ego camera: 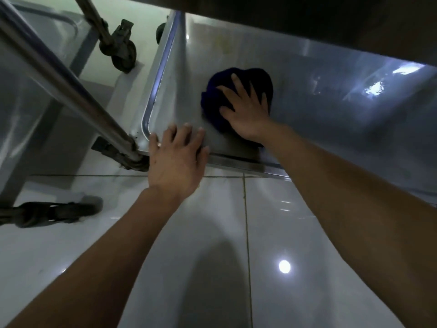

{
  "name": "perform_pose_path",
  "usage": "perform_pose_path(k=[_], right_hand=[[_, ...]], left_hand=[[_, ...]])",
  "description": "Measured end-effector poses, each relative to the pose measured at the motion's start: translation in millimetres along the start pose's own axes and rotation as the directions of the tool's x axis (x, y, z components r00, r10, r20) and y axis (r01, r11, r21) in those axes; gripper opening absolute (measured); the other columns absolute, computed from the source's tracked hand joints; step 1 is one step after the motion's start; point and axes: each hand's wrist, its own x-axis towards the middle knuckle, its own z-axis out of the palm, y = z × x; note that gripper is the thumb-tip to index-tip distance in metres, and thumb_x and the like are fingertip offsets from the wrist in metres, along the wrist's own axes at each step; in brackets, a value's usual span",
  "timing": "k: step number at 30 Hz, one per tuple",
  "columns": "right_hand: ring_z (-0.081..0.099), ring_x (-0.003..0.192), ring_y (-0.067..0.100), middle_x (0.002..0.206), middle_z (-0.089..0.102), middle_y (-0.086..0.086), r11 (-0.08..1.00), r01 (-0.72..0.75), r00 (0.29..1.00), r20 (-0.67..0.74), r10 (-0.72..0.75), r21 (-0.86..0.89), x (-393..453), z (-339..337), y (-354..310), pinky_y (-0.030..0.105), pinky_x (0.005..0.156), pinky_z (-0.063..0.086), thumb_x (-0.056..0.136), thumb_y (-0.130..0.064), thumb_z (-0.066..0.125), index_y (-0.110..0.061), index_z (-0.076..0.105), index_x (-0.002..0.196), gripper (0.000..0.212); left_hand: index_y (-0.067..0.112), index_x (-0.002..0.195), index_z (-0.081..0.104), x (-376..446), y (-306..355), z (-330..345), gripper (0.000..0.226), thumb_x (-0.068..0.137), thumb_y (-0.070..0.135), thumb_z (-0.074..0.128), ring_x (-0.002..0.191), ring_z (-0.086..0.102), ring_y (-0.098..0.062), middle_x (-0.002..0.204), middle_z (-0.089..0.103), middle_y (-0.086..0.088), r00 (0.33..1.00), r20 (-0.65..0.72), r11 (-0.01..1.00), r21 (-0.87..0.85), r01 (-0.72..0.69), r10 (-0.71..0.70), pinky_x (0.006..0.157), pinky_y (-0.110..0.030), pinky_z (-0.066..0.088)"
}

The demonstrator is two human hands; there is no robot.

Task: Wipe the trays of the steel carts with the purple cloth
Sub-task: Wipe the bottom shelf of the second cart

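Mid-wipe on the low tray [331,102]: right hand [246,110] presses the cloth [212,102] flat-fingered, left hand [176,157] braces released at the 7 o'clock corner; next, likely sweep toward 3 o'clock.

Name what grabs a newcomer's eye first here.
The dark purple cloth bunched on the low steel tray, with the right hand pressed flat on it. Next, the left hand resting on the tray's near corner, beside the cart post.
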Motion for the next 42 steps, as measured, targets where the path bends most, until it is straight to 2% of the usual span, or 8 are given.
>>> perform_pose_path(k=[10, 16, 21, 26, 28, 31, 35, 42], right_hand=[[-0.008, 0.154, 0.031, 0.168, -0.009, -0.013, 0.982, 0.16, 0.98, 0.102, -0.17, 0.103, 66, 21, -105, 0.057, 0.117, -0.011, 0.095, -0.053, 0.038, -0.051, 0.019, 0.153, 0.061], [0.002, 0.154, 0.028, 0.168, -0.005, -0.012, 0.992, 0.121, 0.993, 0.0, -0.121, 0.041, 43, 11, -37, 0.053, 0.12, -0.001, 0.094, -0.055, 0.035, -0.048, 0.02, 0.154, 0.063], [0.001, 0.154, 0.025, 0.167, -0.008, -0.019, 0.996, -0.042, 0.997, -0.056, 0.046, 0.073, -1, -9, 67, 0.048, 0.12, -0.002, 0.086, -0.069, 0.025, -0.056, 0.013, 0.15, 0.067], [0.004, 0.154, 0.028, 0.167, -0.008, -0.017, 0.976, -0.206, 0.973, -0.09, 0.212, 0.069, -51, -29, 148, 0.05, 0.121, 0.002, 0.083, -0.072, 0.022, -0.05, 0.012, 0.154, 0.075], [0.007, 0.154, 0.03, 0.168, -0.008, -0.015, 0.96, -0.268, 0.957, -0.091, 0.275, 0.075, -71, -38, 176, 0.051, 0.122, 0.005, 0.086, -0.068, 0.025, -0.047, 0.013, 0.156, 0.074], [0.005, 0.154, 0.032, 0.168, -0.009, -0.011, 0.941, -0.327, 0.937, -0.097, 0.335, 0.089, -98, -47, 210, 0.052, 0.123, 0.006, 0.096, -0.06, 0.03, -0.043, 0.012, 0.157, 0.066], [0.006, 0.153, 0.034, 0.169, -0.008, -0.007, 0.943, -0.324, 0.939, -0.096, 0.33, 0.074, -130, -47, 221, 0.054, 0.123, 0.006, 0.1, -0.056, 0.032, -0.041, 0.012, 0.158, 0.063], [0.0, 0.155, 0.027, 0.168, -0.012, -0.01, 0.957, -0.27, 0.959, -0.061, 0.277, 0.108, -187, -34, 196, 0.05, 0.123, -0.004, 0.092, -0.061, 0.019, -0.043, 0.01, 0.158, 0.069]], left_hand=[[0.029, 0.152, 0.036, -4, 1, 0, 0.053, 0.104, 0.048, 0.025, 0.149, 0.022, -0.03, 0.152, 0.037, -0.003, 0.999, 0.034, 1.0, 0.009, 0.021, -0.021, 0.116, -0.058, 0.023], [0.029, 0.153, 0.035, -4, 9, -3, 0.053, 0.104, 0.048, 0.028, 0.15, 0.02, -0.032, 0.155, 0.035, -0.006, 0.997, 0.077, 1.0, -0.001, 0.021, -0.021, 0.119, -0.06, 0.018], [0.02, 0.13, 0.055, 6, 32, -12, 0.039, 0.096, 0.036, 0.047, 0.135, 0.033, -0.033, 0.136, 0.046, -0.008, 0.996, 0.073, 0.999, 0.019, 0.041, -0.042, 0.11, -0.061, 0.03], [0.023, 0.124, 0.065, 11, 141, -10, 0.035, 0.093, 0.033, 0.051, 0.121, 0.048, -0.028, 0.13, 0.055, -0.003, 0.944, 0.008, 0.933, -0.154, -0.324, 0.329, 0.097, -0.045, 0.039], [0.027, 0.129, 0.061, 9, 176, -3, 0.037, 0.094, 0.037, 0.052, 0.125, 0.044, -0.027, 0.132, 0.052, -0.001, 0.915, 0.052, 0.903, -0.197, -0.383, 0.399, 0.098, -0.047, 0.039], [0.03, 0.131, 0.055, 3, 197, 15, 0.035, 0.097, 0.032, 0.051, 0.134, 0.034, -0.026, 0.138, 0.042, 0.0, 0.912, 0.133, 0.921, -0.035, -0.387, 0.388, 0.105, -0.048, 0.033], [0.03, 0.133, 0.053, -5, 214, 26, 0.043, 0.092, 0.017, 0.055, 0.142, 0.027, -0.026, 0.145, 0.038, 0.0, 0.923, 0.151, 0.934, 0.01, -0.358, 0.353, 0.11, -0.053, 0.029], [0.031, 0.132, 0.055, -2, 208, 25, 0.046, 0.088, 0.019, 0.063, 0.133, 0.035, -0.026, 0.144, 0.04, -0.001, 0.929, 0.11, 0.933, 0.029, -0.359, 0.354, 0.105, -0.049, 0.034]])
